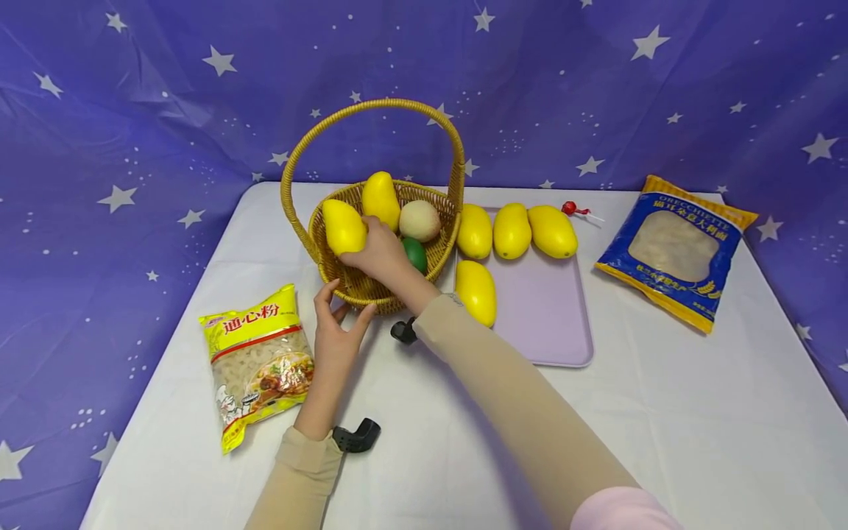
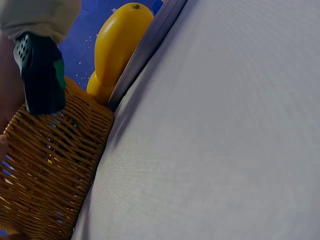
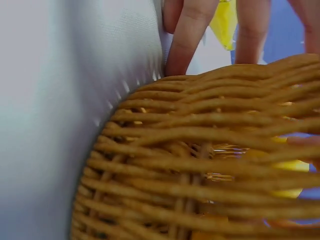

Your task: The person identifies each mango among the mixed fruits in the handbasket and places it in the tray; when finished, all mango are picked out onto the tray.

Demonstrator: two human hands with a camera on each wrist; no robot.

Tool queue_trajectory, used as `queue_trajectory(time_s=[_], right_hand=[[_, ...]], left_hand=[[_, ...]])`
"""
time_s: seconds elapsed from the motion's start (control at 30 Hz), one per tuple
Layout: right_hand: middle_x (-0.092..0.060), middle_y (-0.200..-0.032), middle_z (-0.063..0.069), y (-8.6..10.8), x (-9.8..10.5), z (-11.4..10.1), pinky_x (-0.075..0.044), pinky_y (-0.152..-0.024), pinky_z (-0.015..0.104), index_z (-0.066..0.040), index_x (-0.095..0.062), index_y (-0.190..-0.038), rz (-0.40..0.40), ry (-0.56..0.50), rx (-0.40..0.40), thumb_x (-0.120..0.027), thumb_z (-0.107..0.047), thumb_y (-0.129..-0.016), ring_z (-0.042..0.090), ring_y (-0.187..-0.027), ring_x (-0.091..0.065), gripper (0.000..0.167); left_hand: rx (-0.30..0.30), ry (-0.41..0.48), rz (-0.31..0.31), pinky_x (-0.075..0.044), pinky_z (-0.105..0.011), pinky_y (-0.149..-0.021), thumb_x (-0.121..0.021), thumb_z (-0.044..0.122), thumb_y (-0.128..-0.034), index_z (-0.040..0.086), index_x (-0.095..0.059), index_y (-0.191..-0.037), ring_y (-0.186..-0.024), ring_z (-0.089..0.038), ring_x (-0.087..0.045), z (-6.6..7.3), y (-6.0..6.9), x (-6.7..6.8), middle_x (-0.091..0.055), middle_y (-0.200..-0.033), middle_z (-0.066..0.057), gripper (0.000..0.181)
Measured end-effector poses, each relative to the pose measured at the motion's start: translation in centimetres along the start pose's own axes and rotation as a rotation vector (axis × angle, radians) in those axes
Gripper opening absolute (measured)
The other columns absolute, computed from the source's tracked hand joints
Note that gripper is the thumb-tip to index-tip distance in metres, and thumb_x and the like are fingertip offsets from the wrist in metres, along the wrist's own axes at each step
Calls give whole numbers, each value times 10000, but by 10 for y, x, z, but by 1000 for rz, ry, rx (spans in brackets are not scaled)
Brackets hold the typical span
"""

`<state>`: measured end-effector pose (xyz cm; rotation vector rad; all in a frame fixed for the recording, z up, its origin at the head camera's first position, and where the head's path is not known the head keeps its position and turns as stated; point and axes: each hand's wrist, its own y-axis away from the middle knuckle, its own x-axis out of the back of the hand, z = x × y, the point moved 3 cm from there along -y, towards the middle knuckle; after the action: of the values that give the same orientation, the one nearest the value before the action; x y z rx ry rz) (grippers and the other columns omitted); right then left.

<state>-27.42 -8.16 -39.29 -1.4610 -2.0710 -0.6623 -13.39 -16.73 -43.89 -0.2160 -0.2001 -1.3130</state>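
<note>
In the head view, my right hand (image 1: 383,254) reaches into the wicker basket (image 1: 458,184) and grips a yellow mango (image 1: 343,227) at its left side, thumb below and fingers on the right. Beside it in the basket lie another mango (image 1: 380,200), a pale round peach-like fruit (image 1: 420,221) and a dark green fruit (image 1: 414,255), partly covered by the hand. My left hand (image 1: 336,346) touches the basket's front with spread fingers. Those fingers (image 3: 187,35) show against the woven wall in the right wrist view. Through the weave, the basket's contents show only in patches.
Right of the basket, a lilac tray (image 1: 550,316) bears several mangoes (image 1: 513,231). A red lollipop (image 1: 570,208) lies behind it, and a blue pasta bag (image 1: 676,250) at the far right. A yellow pasta bag (image 1: 261,368) lies left of my left hand.
</note>
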Motion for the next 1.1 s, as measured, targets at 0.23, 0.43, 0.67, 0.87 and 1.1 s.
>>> queue_trajectory(time_s=[0.23,0.43,0.67,0.87,1.1], right_hand=[[-507,-1337,91,13,17,3,-475,-909,359,-57,-364,-1450,34,-52,8,-770,-371,-787,213,-1129,-535,838],[-512,-1273,80,29,38,7,-475,-893,339,-58,-366,-1444,70,-150,59,-789,-338,-787,199,-1093,-530,831],[-477,-1310,89,51,65,17,-517,-804,306,-84,-337,-1470,101,-201,114,-795,-311,-797,196,-1038,-586,844],[-483,-1284,61,75,84,28,-511,-801,308,-138,-343,-1470,120,-236,101,-806,-300,-790,175,-1009,-557,838],[-467,-1304,41,101,105,49,-511,-801,339,-154,-348,-1473,161,-231,56,-809,-311,-784,218,-1038,-520,844]], left_hand=[[5,-8,3,-429,-487,-984,-680,384,-899,229,-244,-1469,-1294,-320,-431,-11,-3,0,-181,-1547,-16,735],[25,-11,-17,-408,-520,-996,-656,277,-936,167,-228,-1469,-1308,-373,-400,14,6,1,-163,-1550,-109,692],[31,-23,-21,-418,-513,-988,-637,228,-951,141,-227,-1466,-1307,-378,-400,30,11,1,-164,-1542,-138,664],[9,-18,-18,-429,-525,-970,-638,240,-951,148,-232,-1465,-1295,-388,-411,28,10,1,-181,-1533,-143,661],[21,-11,-21,-431,-526,-967,-642,247,-948,150,-226,-1472,-1301,-383,-406,27,10,1,-174,-1539,-132,676]])
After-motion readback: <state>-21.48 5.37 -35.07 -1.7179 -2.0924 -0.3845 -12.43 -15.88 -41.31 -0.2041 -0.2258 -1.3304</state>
